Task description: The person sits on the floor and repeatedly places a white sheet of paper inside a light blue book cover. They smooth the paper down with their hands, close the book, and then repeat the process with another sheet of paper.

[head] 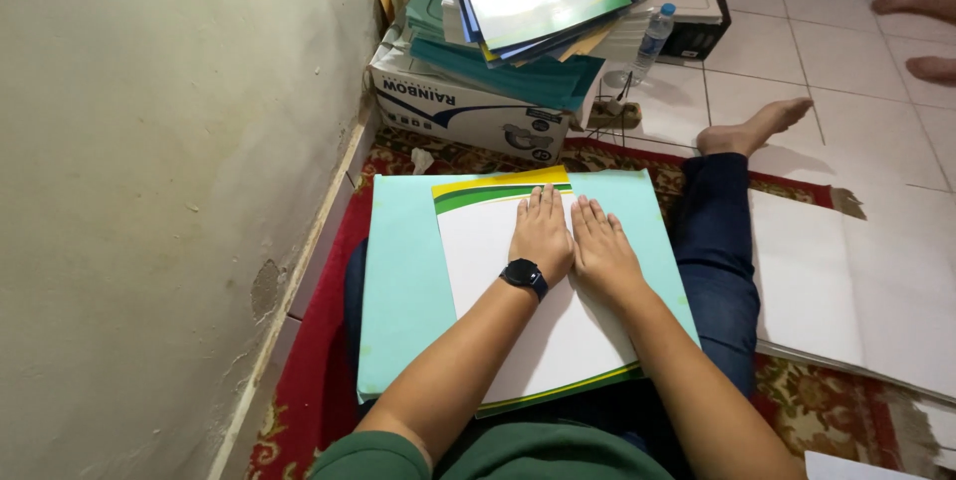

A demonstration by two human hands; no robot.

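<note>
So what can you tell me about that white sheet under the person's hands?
The white sheet looks like thin card or paper, plain white with green and yellow bands along its top edge and a thin green-yellow line at the bottom. It lies flat, slightly turned, on a pale turquoise board across the person's lap. The left hand and right hand press palm-down on its upper part, side by side, fingers pointing away.

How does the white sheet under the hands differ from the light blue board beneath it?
The white sheet is white with green and yellow bands at its edges; the light blue board is one plain colour. The sheet is smaller and lies slightly turned on the board, which reaches past it on both sides. The left hand and right hand press only the sheet. Both lie flat.
</note>
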